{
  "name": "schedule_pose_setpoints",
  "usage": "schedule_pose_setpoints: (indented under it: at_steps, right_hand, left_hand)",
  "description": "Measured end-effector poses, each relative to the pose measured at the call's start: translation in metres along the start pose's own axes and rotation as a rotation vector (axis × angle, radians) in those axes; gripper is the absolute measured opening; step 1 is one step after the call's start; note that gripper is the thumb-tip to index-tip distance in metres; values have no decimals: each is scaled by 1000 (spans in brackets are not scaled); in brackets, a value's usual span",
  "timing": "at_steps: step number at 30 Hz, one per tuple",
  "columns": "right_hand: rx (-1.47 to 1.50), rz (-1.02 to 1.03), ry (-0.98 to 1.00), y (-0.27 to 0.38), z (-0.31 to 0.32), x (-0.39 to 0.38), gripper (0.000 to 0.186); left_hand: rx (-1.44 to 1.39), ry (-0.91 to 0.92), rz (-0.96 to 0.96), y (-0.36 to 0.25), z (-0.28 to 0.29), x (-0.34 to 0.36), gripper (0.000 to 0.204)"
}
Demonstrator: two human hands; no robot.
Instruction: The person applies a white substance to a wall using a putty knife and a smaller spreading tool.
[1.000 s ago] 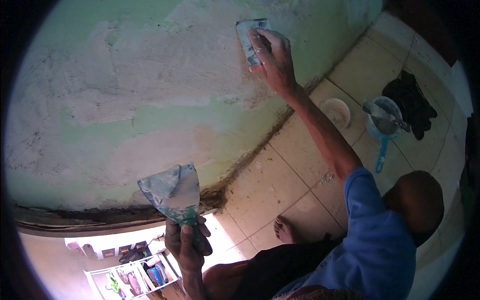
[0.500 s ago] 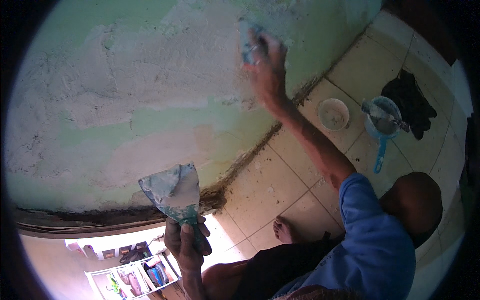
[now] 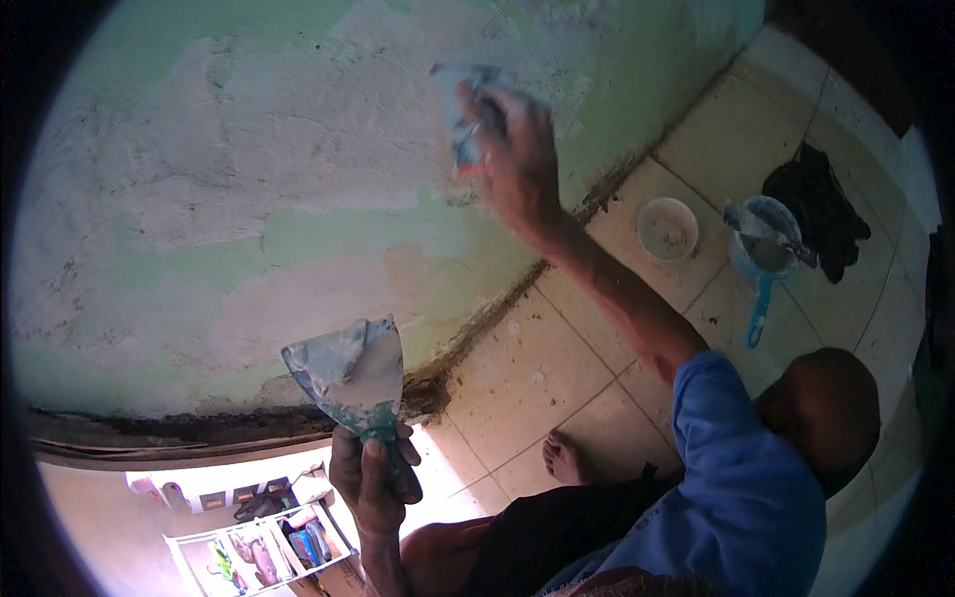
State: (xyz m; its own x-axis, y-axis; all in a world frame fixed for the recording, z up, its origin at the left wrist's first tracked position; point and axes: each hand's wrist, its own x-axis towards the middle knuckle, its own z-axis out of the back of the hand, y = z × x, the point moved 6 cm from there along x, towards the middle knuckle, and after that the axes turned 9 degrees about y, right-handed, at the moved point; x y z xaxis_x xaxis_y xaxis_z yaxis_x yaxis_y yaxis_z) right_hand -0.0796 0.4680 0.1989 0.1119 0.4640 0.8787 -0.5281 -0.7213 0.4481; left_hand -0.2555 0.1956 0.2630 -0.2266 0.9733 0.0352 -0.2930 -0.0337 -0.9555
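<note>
In my left hand (image 3: 370, 478), low in the picture, I grip the green handle of a wide putty knife (image 3: 363, 413). A lump of pale putty (image 3: 343, 370) lies across its blade, held in front of the lower wall. My right arm reaches up and away. My right hand (image 3: 522, 159), slightly blurred, has its fingers closed on a flat scraper (image 3: 460, 124) whose bluish, smeared blade is against the wall. The wall (image 3: 338, 239) is green, with broad, rough greyish-white patches of filler around the scraper.
On the tiled floor (image 3: 557, 348) at the right stand a pale bowl (image 3: 667, 229) and a blue dipper (image 3: 762, 294) with another putty-smeared tool (image 3: 746, 221) across it. Dark cloth (image 3: 821, 214) lies beside them. A white rack (image 3: 174, 552) of small items is at lower left.
My right hand has moved left and a little down along the wall with the scraper. My left hand and the putty knife have stayed nearly in place.
</note>
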Motion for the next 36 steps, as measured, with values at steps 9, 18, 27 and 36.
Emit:
schedule_pose_setpoints:
  at_steps: [9, 18, 27, 36]
  right_hand:
    - [-6, -33, 77, -39, 14, -47, 62]
    - [-52, -173, 134, -92, -21, -104, 75]
    - [105, -486, -105, -60, -15, -58, 64]
    - [236, -321, 138, -30, -21, -97, 71]
  left_hand:
    - [-23, 17, 72, 5, 2, -8, 27]
    - [4, 12, -37, 5, 0, -4, 28]
    - [34, 40, -27, -6, -10, -6, 27]
    - [14, -2, -7, -6, -4, -11, 29]
